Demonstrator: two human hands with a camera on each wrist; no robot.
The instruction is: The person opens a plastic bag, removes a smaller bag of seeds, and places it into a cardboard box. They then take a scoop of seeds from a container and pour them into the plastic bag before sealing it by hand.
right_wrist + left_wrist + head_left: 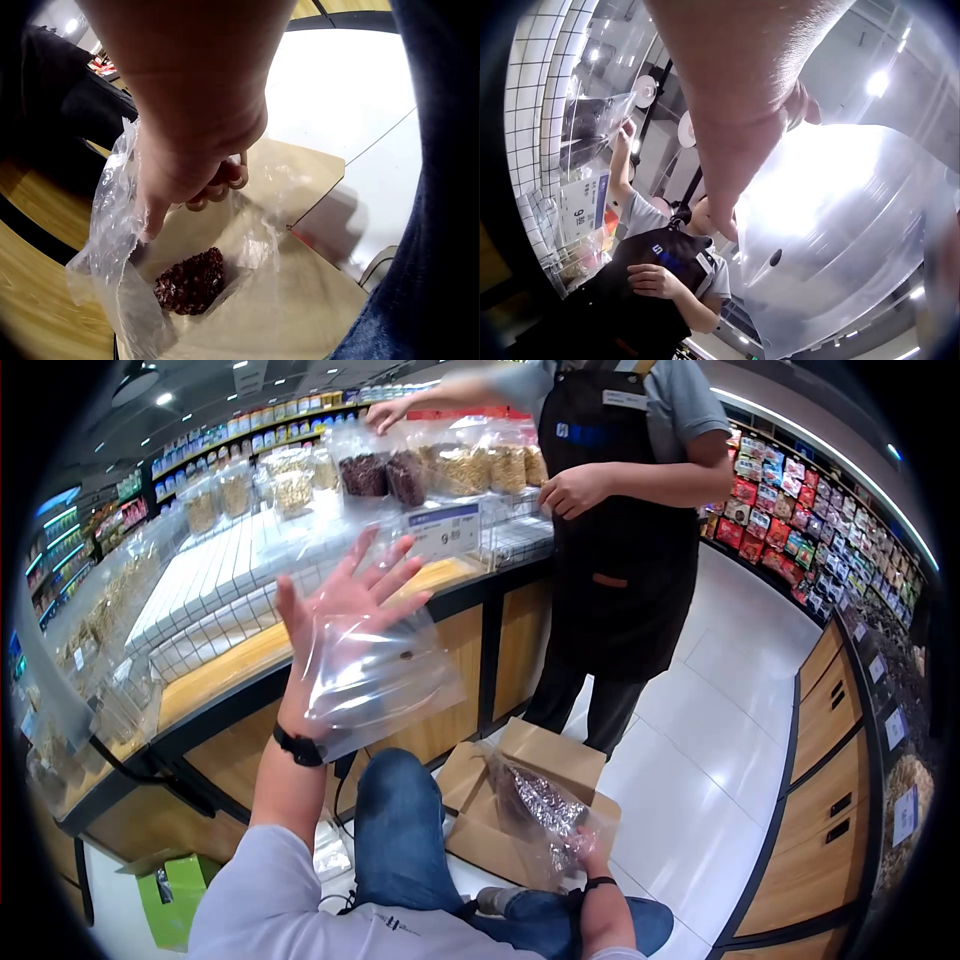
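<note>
My left hand (345, 595) is raised at the front of the display counter, its fingers spread apart. An empty-looking clear plastic bag (385, 680) overlaps the palm and wrist; in the left wrist view the bag (832, 240) spreads out beside the hand, with a small dark spot on it. Low down between my legs, my right hand (588, 842) grips a large clear plastic bag (530, 795) in an open cardboard box (552, 745). Dark red dried pieces (191, 283) lie inside that bag, below the curled fingers of the right hand (191, 176).
A person in a dark apron (620, 570) stands across the box, one hand over bagged goods (460, 468) on the counter. A price sign (442, 532) stands at the counter edge. A green box (175, 900) sits on the floor at left; wooden cabinets (815, 820) line the right.
</note>
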